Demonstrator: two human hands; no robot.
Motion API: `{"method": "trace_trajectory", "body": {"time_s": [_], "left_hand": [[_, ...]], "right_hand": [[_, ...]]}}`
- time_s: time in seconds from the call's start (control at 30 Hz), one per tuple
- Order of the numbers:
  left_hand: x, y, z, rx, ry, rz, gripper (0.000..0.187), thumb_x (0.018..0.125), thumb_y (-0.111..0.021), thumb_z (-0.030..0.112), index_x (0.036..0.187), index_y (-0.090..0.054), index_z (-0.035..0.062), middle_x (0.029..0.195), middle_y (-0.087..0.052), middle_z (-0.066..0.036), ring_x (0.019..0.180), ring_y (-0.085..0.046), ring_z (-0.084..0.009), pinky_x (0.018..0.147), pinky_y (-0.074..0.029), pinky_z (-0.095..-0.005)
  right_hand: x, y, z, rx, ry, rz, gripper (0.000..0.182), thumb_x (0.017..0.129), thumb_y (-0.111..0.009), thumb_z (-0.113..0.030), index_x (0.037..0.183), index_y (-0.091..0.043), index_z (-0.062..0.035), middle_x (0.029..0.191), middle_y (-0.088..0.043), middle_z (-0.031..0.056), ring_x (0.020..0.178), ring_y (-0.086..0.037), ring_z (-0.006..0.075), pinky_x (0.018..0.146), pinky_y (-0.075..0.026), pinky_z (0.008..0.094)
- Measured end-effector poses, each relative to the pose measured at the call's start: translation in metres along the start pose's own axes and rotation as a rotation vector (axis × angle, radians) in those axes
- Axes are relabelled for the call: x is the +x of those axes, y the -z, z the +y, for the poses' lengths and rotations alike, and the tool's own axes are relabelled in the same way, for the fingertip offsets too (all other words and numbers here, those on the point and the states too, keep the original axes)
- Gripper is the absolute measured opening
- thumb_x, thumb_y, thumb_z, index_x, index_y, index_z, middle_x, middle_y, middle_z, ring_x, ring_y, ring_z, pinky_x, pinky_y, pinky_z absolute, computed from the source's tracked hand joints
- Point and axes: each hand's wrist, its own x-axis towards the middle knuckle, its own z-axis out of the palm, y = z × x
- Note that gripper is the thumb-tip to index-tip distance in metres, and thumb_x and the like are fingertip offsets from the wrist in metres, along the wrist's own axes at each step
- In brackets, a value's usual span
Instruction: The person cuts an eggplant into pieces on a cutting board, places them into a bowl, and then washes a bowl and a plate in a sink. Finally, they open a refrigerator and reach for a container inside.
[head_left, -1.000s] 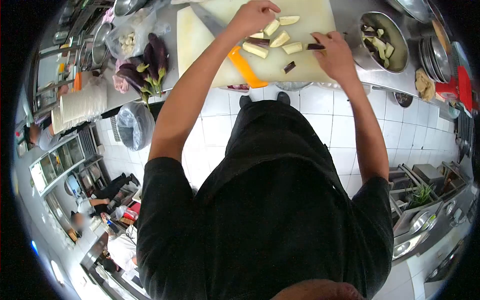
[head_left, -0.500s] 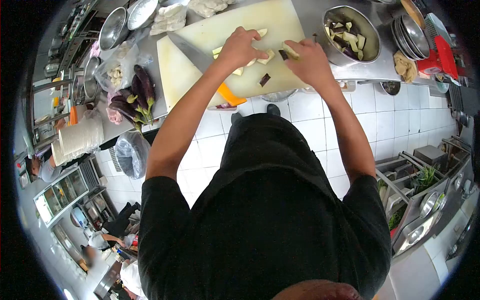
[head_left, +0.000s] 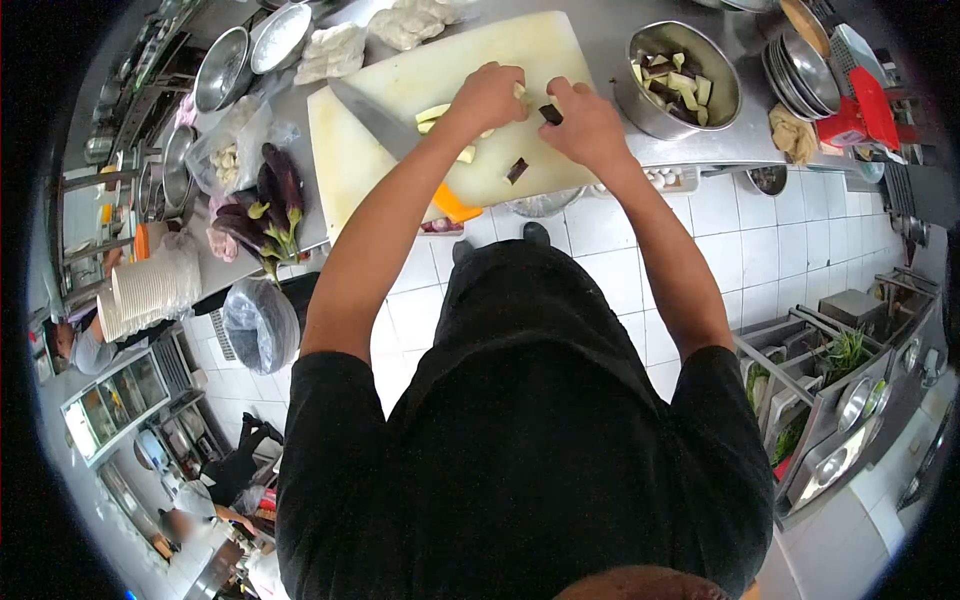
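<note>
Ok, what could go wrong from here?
The knife lies beneath the left forearm; a lowered arm might catch the blade. Its orange handle reaches the near edge of the cutting board and could be bumped. The eggplant piece in the right hand might slip.

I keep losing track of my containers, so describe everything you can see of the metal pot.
The pot is deep, round and open, with a smooth silvery wall that looks like steel. It stands upright on the metal counter, just right of the cutting board; whether they touch is unclear. Inside lie cut eggplant pieces, dark-skinned with pale flesh, below the rim. Neither the left hand nor the right hand touches it.
</note>
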Motion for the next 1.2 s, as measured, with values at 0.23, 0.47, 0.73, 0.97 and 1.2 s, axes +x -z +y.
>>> {"method": "trace_trajectory", "body": {"time_s": [0.23,0.47,0.73,0.97,1.2], "left_hand": [[-0.009,-0.008,-0.005,-0.048,-0.035,0.125,0.041,0.068,-0.078,0.025,0.105,-0.067,0.0094,0.101,-0.065,-0.019,0.100,-0.063,-0.0373,0.088,-0.051,-0.0441],[-0.015,-0.003,-0.002,-0.042,-0.038,0.120,0.040,0.070,-0.076,0.025,0.105,-0.066,0.0097,0.096,-0.067,-0.018,0.099,-0.063,-0.0369,0.087,-0.052,-0.0443],[-0.017,-0.010,-0.011,-0.064,-0.056,0.181,0.042,0.070,-0.074,0.026,0.107,-0.065,0.0073,0.095,-0.068,-0.020,0.095,-0.064,-0.0373,0.086,-0.051,-0.0453],[-0.018,-0.003,-0.001,-0.151,0.036,0.175,0.045,0.070,-0.076,0.026,0.109,-0.065,0.0063,0.089,-0.070,-0.019,0.082,-0.068,-0.0353,0.077,-0.055,-0.0427],[-0.013,0.020,0.021,-0.473,0.136,0.135,0.050,0.068,-0.077,0.030,0.110,-0.067,0.0054,0.088,-0.071,-0.017,0.080,-0.069,-0.0276,0.074,-0.055,-0.0353]], "right_hand": [[-0.015,0.003,0.016,0.247,0.019,0.125,0.053,0.073,-0.076,-0.019,0.122,-0.059,-0.0090,0.100,-0.068,0.0210,0.093,-0.065,0.0393,0.082,-0.051,0.0469],[-0.017,0.004,0.025,0.382,-0.071,0.114,0.037,0.077,-0.077,-0.015,0.111,-0.069,-0.0027,0.085,-0.071,0.0150,0.074,-0.068,0.0240,0.072,-0.054,0.0349],[-0.018,0.011,0.020,0.925,-0.281,0.202,0.021,0.090,-0.066,-0.011,0.101,-0.068,0.0056,0.084,-0.069,0.0094,0.070,-0.065,0.0167,0.065,-0.052,0.0276],[-0.025,0.026,0.026,1.677,-0.529,0.082,0.015,0.092,-0.059,-0.009,0.101,-0.062,0.0033,0.091,-0.065,0.0112,0.078,-0.064,0.0191,0.072,-0.055,0.0301],[-0.049,0.064,0.036,1.712,-0.437,0.290,0.014,0.094,-0.060,-0.008,0.099,-0.063,0.0045,0.089,-0.067,0.0103,0.080,-0.066,0.0181,0.074,-0.056,0.0293]]}}
